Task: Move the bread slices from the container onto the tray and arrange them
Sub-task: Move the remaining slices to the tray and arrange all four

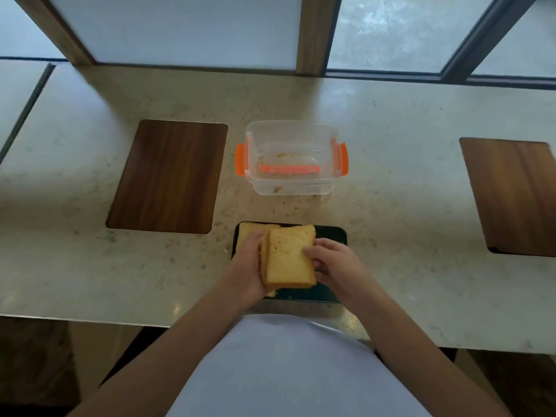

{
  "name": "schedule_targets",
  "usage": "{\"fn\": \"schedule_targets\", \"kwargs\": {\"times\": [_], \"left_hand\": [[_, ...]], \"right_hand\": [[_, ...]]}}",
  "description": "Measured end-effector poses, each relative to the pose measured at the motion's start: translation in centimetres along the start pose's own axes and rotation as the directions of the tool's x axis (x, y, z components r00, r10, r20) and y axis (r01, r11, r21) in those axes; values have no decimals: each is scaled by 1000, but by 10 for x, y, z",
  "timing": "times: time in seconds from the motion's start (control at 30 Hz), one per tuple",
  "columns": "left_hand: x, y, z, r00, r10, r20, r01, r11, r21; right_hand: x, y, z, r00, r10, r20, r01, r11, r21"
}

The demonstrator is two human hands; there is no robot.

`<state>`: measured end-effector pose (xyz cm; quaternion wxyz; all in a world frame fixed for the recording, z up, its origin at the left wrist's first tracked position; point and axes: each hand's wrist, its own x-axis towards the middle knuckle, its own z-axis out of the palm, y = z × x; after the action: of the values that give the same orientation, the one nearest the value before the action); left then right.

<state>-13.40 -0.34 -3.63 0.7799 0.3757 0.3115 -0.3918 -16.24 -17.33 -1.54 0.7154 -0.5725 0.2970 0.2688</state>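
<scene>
A small stack of golden bread slices (288, 260) stands tilted over the black tray (331, 236) near the table's front edge. My left hand (246, 266) grips the stack from the left and my right hand (334, 263) holds its right edge. Another slice (249, 230) lies flat on the tray's far left corner, partly hidden by my left hand. The clear plastic container (290, 158) with orange clips sits just beyond the tray and holds only crumbs.
A dark wooden board (168, 176) is set into the pale stone table (90, 266) to the left, another board (514, 194) to the right. Crumbs lie between container and tray. Windows run along the table's far edge.
</scene>
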Motion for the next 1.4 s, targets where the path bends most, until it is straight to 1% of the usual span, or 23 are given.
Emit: {"fn": "schedule_targets", "kwargs": {"times": [0.07, 0.1, 0.2, 0.27, 0.33, 0.43, 0.53, 0.6, 0.77, 1.03, 1.4], "left_hand": [[2, 1, -11, 1000, 11, -8, -11, 996, -84], [3, 3, -18, 999, 22, -32, -25, 995, -98], [4, 7, -35, 990, 34, -137, -48, 993, -105], [5, 8, -41, 980, 36, -195, -56, 994, -99], [5, 6, -48, 975, 28, -219, -54, 992, -115], [4, 2, -57, 976, 15, -217, -48, 988, -149], [1, -1, -56, 977, 33, -210, -71, 983, -172], [-1, -3, -55, 978, 43, -204, -78, 983, -167], [1, -2, -55, 980, 28, -199, -59, 987, -151], [8, -1, -59, 970, 32, -240, -59, 993, -106], [17, -3, -62, 971, 23, -236, -49, 993, -107]], "right_hand": [[-4, -3, -5, 998, 3, 61, -13, 986, 166], [-5, -4, -8, 998, -4, 65, -12, 971, 238], [-3, 0, -20, 1000, -7, -7, 10, 895, 445], [4, 7, -30, 996, 55, -75, -6, 845, 534], [13, 19, -37, 982, 138, -128, -43, 828, 560], [28, 40, -41, 949, 257, -183, -110, 813, 572], [38, 54, -40, 927, 317, -200, -151, 804, 575], [44, 58, -39, 923, 329, -199, -149, 783, 604], [55, 58, -34, 917, 350, -193, -110, 685, 720], [61, 52, -25, 913, 351, -208, -73, 643, 763], [66, 53, -23, 899, 350, -262, -7, 610, 793]]}}
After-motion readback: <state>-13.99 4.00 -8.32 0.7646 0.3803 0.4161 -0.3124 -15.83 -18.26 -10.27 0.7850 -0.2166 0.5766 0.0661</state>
